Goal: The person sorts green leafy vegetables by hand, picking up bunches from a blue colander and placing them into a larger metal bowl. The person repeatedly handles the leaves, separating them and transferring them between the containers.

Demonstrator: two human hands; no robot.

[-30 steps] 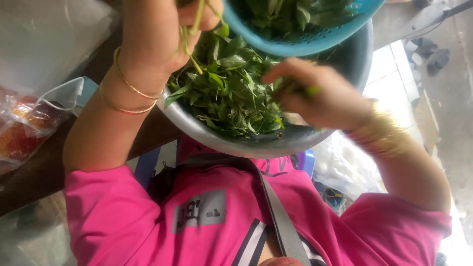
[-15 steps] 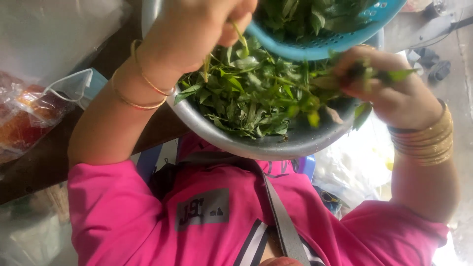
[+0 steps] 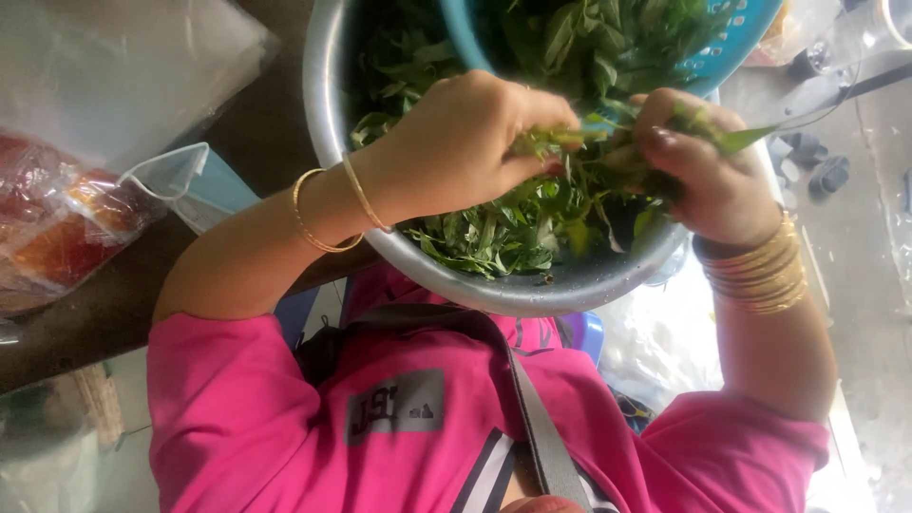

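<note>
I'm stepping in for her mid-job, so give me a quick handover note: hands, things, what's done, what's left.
Left hand: pinched on a leafy sprig over the metal bowl.
Right hand: gripping the same sprig's other end.
Blue colander: sits partly in the bowl at its far side, holding greens.
Done: a heap of loose leaves lies in the bowl.
Left: the sprig in hand; probably the colander's greens.
</note>
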